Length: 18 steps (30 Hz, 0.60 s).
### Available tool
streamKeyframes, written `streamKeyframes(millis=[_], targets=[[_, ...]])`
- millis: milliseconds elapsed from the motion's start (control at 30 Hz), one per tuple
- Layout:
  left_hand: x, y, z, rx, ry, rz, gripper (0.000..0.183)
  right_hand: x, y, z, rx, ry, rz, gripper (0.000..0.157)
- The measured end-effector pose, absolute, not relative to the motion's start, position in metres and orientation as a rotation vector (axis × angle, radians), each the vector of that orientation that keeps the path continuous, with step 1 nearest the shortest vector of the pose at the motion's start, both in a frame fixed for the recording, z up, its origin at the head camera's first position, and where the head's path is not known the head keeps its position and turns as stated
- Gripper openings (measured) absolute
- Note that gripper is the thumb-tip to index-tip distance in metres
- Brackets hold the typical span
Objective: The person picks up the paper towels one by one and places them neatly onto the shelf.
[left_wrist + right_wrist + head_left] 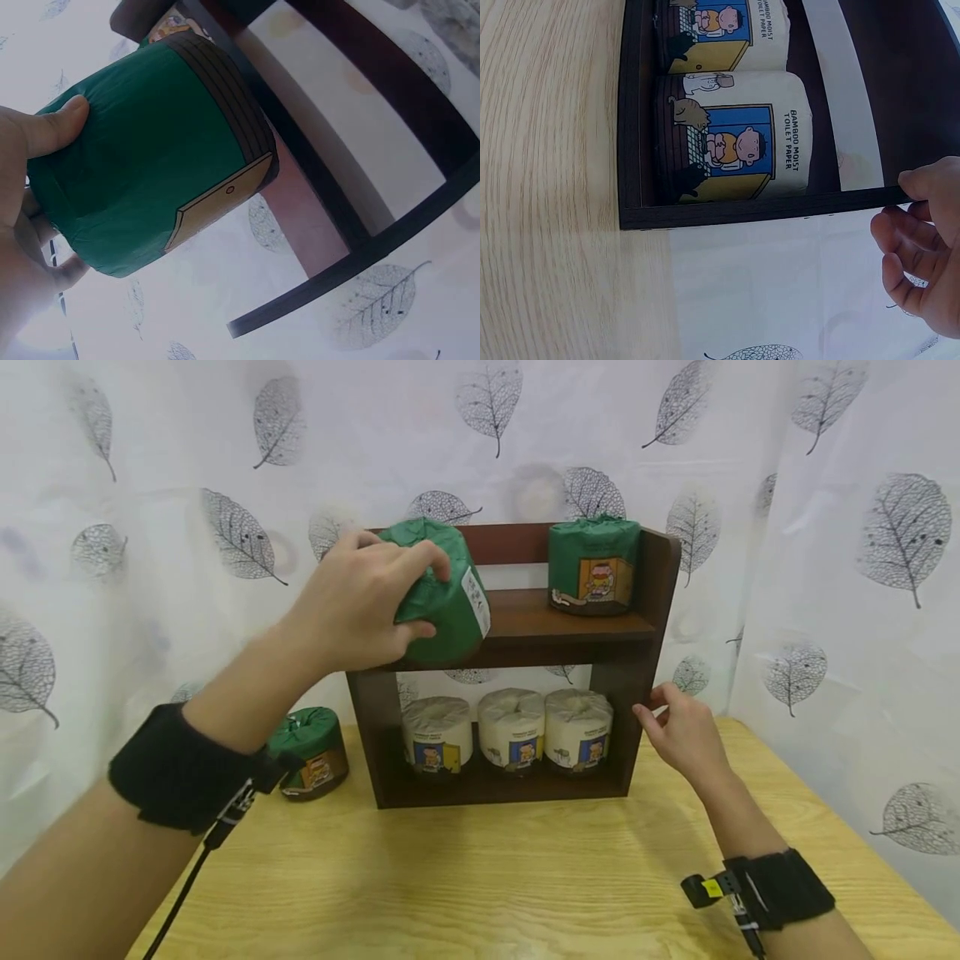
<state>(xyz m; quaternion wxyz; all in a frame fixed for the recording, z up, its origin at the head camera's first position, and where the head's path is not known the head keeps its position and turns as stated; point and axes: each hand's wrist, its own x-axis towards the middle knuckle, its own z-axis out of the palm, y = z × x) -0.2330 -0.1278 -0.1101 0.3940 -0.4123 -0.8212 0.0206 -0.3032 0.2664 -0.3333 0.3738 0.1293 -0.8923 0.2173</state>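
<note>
My left hand [367, 602] grips a green-wrapped toilet paper roll [442, 602], holding it tilted at the left part of the upper shelf. In the left wrist view, thumb and fingers wrap the top end of that roll [150, 150]. My right hand [684, 731] pinches the right side panel of the dark brown wooden shelf [645, 693] between thumb and fingers, as the right wrist view also shows the hand [930, 247] at the panel edge. Another green roll [596, 568] stands upright at the right end of the upper shelf.
Three cream-wrapped toilet paper rolls [512, 731] stand side by side on the lower shelf. A further green roll [311, 756] is on the wooden table [495, 877], left of the shelf. A leaf-patterned white curtain [375, 443] hangs behind.
</note>
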Motion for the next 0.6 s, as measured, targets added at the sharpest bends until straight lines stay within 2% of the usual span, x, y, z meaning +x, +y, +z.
streamKeyframes(millis=[600], targets=[[-0.24, -0.118, -0.095, -1.011, -2.145, 0.105, 0.048, -0.303, 0.266, -0.334, 0.356, -2.249, 0.574, 0.022]])
